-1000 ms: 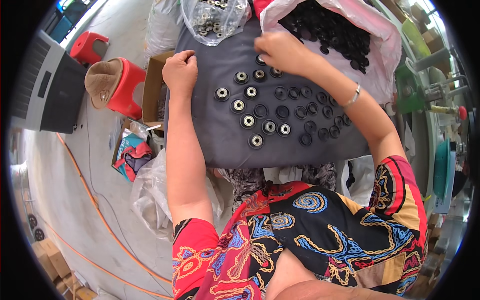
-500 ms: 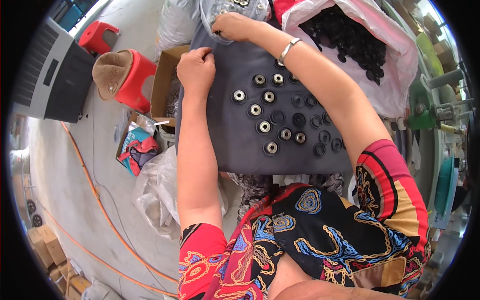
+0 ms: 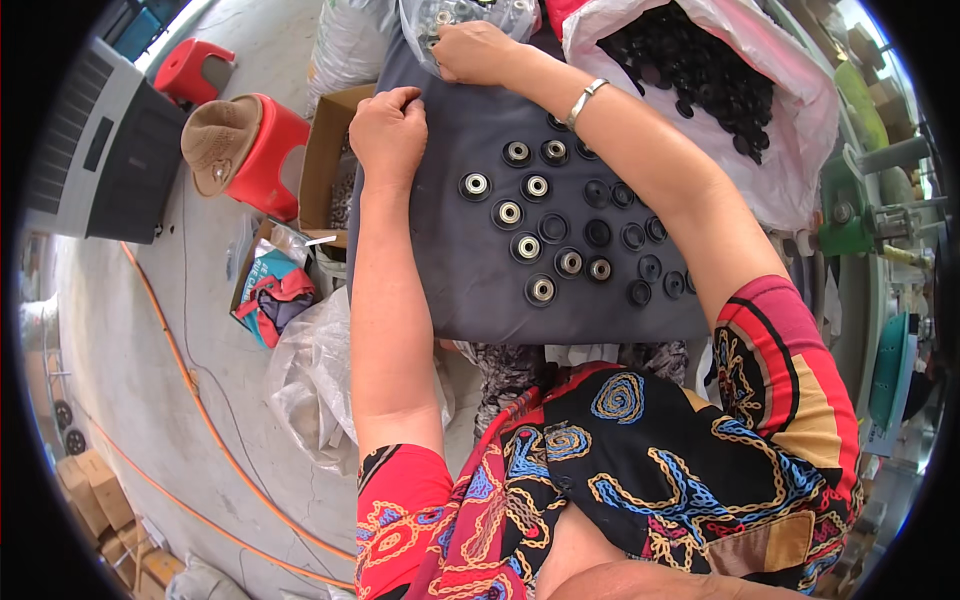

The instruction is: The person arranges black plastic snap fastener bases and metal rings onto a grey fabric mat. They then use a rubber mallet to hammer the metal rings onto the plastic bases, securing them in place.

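Observation:
My right hand (image 3: pixel 478 54) is at the far end of the grey cloth-covered table (image 3: pixel 470 310), at the near side of a clear plastic bag (image 3: pixel 515 22) holding metal-centred pieces. Its fingers curl downward, and whatever they hold is hidden. My left hand (image 3: pixel 388 135) is closed in a loose fist at the table's left edge, beside an open cardboard box (image 3: pixel 318 170); its contents, if any, do not show. Between my arms lie several black round pieces with silver bearings (image 3: pixel 540 290) in them. To their right are several plain black plastic rings (image 3: pixel 633 236), partly covered by my right forearm.
A white sack (image 3: pixel 800 100) spilling black round parts (image 3: pixel 690 75) lies at the far right. Left of the table stand a red stool (image 3: pixel 268 160) with a hat on it and a grey crate (image 3: pixel 115 150). An orange hose (image 3: pixel 190 375) crosses the floor. Green machinery (image 3: pixel 843 215) stands at the right.
My right hand has shifted slightly right and its fingertips have come a little closer in at the bag. My left hand has moved slightly up and left, still closed. The pieces on the table keep their layout.

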`<state>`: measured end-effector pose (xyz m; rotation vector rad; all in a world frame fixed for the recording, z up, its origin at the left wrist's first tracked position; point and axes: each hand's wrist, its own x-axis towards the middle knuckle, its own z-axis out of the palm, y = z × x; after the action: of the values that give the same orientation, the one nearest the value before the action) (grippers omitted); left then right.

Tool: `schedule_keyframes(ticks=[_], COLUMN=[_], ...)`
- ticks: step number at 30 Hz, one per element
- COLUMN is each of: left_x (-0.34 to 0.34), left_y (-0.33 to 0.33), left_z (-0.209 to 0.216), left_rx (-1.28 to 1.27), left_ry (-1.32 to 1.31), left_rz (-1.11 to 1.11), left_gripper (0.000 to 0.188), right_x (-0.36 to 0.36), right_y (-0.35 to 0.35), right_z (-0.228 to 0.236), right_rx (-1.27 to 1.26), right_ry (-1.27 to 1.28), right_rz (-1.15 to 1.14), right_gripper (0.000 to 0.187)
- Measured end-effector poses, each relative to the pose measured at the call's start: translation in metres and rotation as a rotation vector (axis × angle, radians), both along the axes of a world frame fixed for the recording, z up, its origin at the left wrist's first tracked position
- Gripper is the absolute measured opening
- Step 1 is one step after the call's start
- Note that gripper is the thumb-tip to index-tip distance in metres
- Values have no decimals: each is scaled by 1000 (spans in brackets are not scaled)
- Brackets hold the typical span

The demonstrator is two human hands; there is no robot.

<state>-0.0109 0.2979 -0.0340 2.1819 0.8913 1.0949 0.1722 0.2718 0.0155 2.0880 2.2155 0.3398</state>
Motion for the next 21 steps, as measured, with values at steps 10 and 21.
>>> schedule_keyframes(ticks=[10,21], left_x=[0,1], left_y=[1,-1], left_z=[3,4], left_rx=[8,14], left_ry=[25,15], left_rz=[2,-1], left_gripper=[17,17], right_x=[8,15], right_y=[14,6], right_z=[-7,-10], right_rx=[28,115], right_ry=[145,255], right_rz=[36,220], right_gripper=[26,23])
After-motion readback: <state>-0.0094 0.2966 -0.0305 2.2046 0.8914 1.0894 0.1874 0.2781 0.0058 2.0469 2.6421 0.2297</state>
